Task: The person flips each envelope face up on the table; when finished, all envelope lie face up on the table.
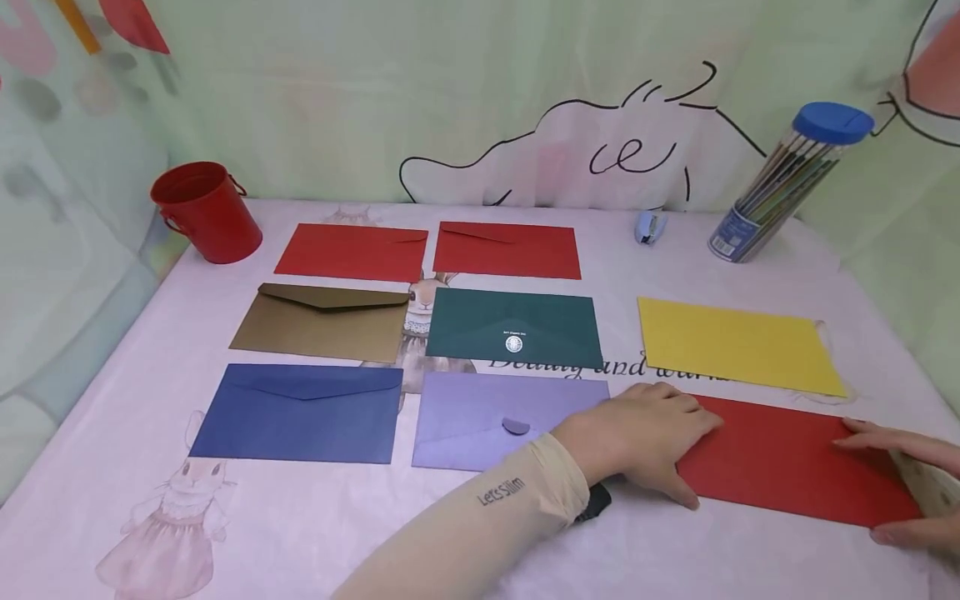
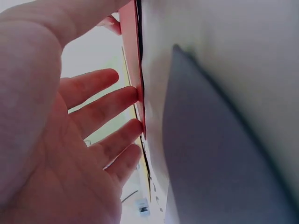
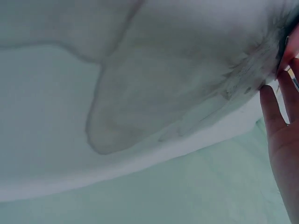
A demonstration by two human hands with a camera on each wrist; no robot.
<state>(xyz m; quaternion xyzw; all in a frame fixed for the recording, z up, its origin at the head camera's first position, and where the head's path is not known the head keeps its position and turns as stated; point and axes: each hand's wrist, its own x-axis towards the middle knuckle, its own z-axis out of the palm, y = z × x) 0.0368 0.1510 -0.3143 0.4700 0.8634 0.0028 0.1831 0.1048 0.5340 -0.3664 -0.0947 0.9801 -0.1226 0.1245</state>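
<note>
A plain red envelope [image 1: 787,458] lies at the front right of the table, between both hands. Over its left end rests my left hand [image 1: 651,437], fingertips along the edge and thumb spread toward the near side. The left wrist view shows these fingers [image 2: 105,105] fairly straight and spread, their tips at the envelope's edge. My right hand [image 1: 930,450] touches the opposite end, fingers extended on top and thumb by the near corner. In the right wrist view only part of that hand [image 3: 285,140] shows. My left forearm crosses the lavender envelope [image 1: 465,417] and hides its lower right.
Left and centre hold blue [image 1: 300,417], gold [image 1: 322,329], green [image 1: 513,325] and two red envelopes [image 1: 352,252] [image 1: 510,250]. A yellow envelope [image 1: 738,343] lies behind the hands. Along the back stand a red bucket [image 1: 210,217], a sharpener [image 1: 649,227] and a pencil tube [image 1: 783,187].
</note>
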